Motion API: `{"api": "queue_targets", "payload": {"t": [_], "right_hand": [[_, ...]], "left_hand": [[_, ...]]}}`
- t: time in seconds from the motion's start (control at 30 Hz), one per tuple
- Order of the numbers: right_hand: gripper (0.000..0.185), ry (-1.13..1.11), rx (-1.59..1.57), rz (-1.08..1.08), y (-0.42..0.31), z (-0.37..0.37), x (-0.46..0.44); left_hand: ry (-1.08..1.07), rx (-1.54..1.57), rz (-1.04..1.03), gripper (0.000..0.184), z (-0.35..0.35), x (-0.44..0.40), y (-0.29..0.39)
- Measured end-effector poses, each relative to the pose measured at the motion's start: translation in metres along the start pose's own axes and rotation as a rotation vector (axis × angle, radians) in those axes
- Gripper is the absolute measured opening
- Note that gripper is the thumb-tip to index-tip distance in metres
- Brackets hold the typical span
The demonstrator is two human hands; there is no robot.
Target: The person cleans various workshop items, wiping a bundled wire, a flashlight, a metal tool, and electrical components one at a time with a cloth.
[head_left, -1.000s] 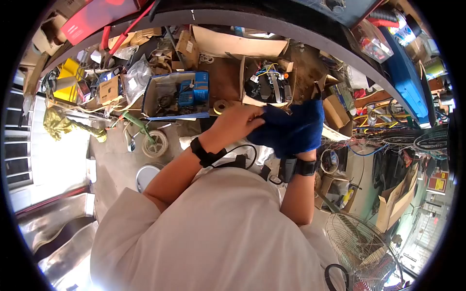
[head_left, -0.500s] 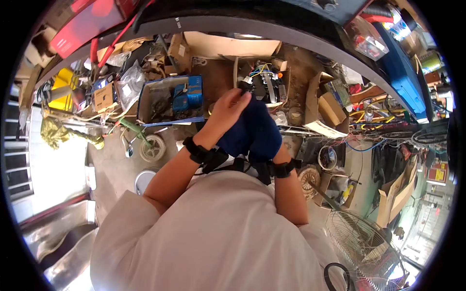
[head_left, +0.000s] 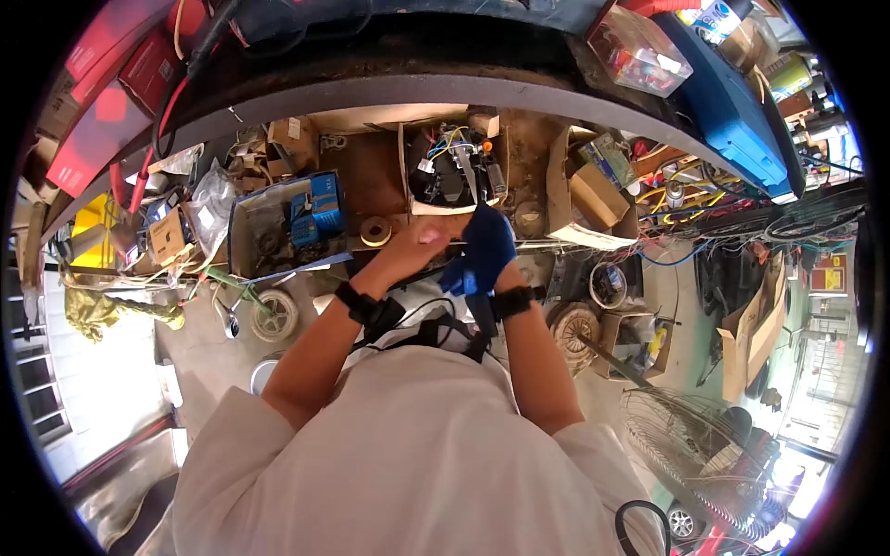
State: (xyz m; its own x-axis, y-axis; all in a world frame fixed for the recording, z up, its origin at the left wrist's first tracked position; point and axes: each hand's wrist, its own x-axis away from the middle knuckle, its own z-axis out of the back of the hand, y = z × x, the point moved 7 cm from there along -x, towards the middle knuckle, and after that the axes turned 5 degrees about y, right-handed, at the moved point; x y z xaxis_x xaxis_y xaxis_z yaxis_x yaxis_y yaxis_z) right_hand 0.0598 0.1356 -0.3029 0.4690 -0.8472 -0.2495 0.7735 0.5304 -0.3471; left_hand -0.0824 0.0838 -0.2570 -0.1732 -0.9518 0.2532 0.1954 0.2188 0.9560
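Note:
My left hand is bare, below the front of the middle cardboard box. Its fingers are curled in, and anything inside them is hidden. My right hand is covered by a dark blue fabric glove and looks closed. A loose blue piece with finger-like lobes, apparently a second glove, hangs from its left side. A gap separates my two hands. Black straps circle both wrists.
On the low shelf stand a box of wires and parts, a blue-edged bin and an open carton. A tape roll lies between. The bench edge arches above. A wire fan guard stands right.
My left hand has come away from the blue fabric and moved down and left. My right hand, with the blue fabric, has shifted slightly left. The view has shifted, showing more of the bench top.

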Motion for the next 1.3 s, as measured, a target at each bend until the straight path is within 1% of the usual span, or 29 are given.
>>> {"api": "queue_targets", "payload": {"t": [0.03, 0.07, 0.13, 0.23, 0.3, 0.33, 0.4, 0.47, 0.5, 0.53, 0.6, 0.63, 0.67, 0.77, 0.83, 0.87, 0.97, 1.0, 1.07, 1.1, 1.2, 1.23, 1.3], "right_hand": [[0.020, -0.062, 0.001, -0.106, 0.009, -0.002, -0.008], [0.021, -0.124, 0.009, -0.211, 0.016, -0.003, -0.014], [0.020, -0.032, 0.216, 0.019, 0.030, -0.025, -0.027], [0.021, 0.002, 0.338, -0.071, 0.063, -0.076, -0.062], [0.027, -0.260, 0.417, -0.107, 0.038, -0.049, -0.088], [0.038, -0.239, 0.174, -0.271, 0.027, -0.026, -0.097], [0.044, -0.426, 0.362, -0.129, 0.005, -0.019, -0.104], [0.051, -0.678, 0.389, -0.226, 0.037, -0.067, -0.106], [0.050, -0.645, 0.383, -0.228, 0.052, -0.091, -0.104], [0.050, -0.520, 0.329, -0.222, 0.069, -0.114, -0.105], [0.053, -0.145, 0.114, -0.152, 0.097, -0.152, -0.106], [0.055, -0.027, -0.005, -0.093, 0.104, -0.159, -0.105], [0.052, -0.066, -0.101, -0.115, 0.091, -0.133, -0.102], [0.042, -0.009, -0.577, -0.114, 0.080, -0.106, -0.082], [0.042, -0.180, -1.067, -0.292, 0.073, -0.098, -0.067], [0.028, -0.181, -0.306, -0.098, 0.063, -0.060, -0.063], [0.018, -0.094, -0.028, 0.291, 0.050, -0.033, -0.042], [0.015, 0.003, -0.114, 0.370, 0.047, -0.016, -0.037], [0.017, 0.042, -0.529, 0.131, 0.042, 0.028, -0.035], [0.015, -0.052, -0.793, -0.200, 0.058, 0.021, -0.033], [0.021, -0.028, -1.270, -0.247, 0.034, 0.045, -0.033], [0.026, -0.078, -1.645, -0.461, 0.016, 0.059, -0.035], [0.033, -0.039, -1.199, -0.312, -0.006, 0.082, -0.042]], "left_hand": [[-0.055, -0.040, -0.033, 0.044, -0.003, 0.002, -0.012], [-0.086, -0.072, -0.001, 0.043, -0.003, 0.008, -0.021], [-0.138, -0.137, 0.067, 0.042, 0.005, 0.025, -0.040], [0.032, -0.079, 0.200, 0.038, 0.040, 0.053, -0.067], [0.182, -0.059, 0.207, 0.037, 0.066, 0.073, -0.085], [0.256, -0.050, 0.211, 0.037, 0.077, 0.083, -0.091], [0.327, -0.098, 0.242, 0.035, 0.089, 0.100, -0.095], [0.380, -0.151, 0.254, 0.033, 0.095, 0.111, -0.095], [0.393, -0.125, 0.261, 0.033, 0.095, 0.114, -0.100], [0.406, -0.097, 0.270, 0.033, 0.093, 0.117, -0.109], [0.420, -0.054, 0.260, 0.033, 0.087, 0.123, -0.117], [0.417, -0.040, 0.239, 0.033, 0.084, 0.124, -0.117], [0.409, -0.028, 0.210, 0.033, 0.081, 0.123, -0.116], [0.395, -0.062, 0.209, 0.033, 0.078, 0.117, -0.125], [0.404, -0.066, 0.300, 0.032, 0.082, 0.112, -0.116], [0.408, -0.068, 0.345, 0.031, 0.085, 0.108, -0.113], [0.536, -0.089, 0.146, 0.028, 0.106, 0.091, -0.128], [0.581, -0.001, 0.139, 0.025, 0.116, 0.087, -0.142], [0.709, -0.067, 0.083, 0.025, 0.137, 0.083, -0.123], [0.787, -0.108, 0.060, 0.025, 0.154, 0.089, -0.116], [0.962, -0.426, -0.029, 0.025, 0.205, 0.097, -0.125], [0.980, -0.615, -0.014, 0.024, 0.217, 0.099, -0.124], [0.988, -0.990, 0.007, 0.023, 0.244, 0.105, -0.123]]}}
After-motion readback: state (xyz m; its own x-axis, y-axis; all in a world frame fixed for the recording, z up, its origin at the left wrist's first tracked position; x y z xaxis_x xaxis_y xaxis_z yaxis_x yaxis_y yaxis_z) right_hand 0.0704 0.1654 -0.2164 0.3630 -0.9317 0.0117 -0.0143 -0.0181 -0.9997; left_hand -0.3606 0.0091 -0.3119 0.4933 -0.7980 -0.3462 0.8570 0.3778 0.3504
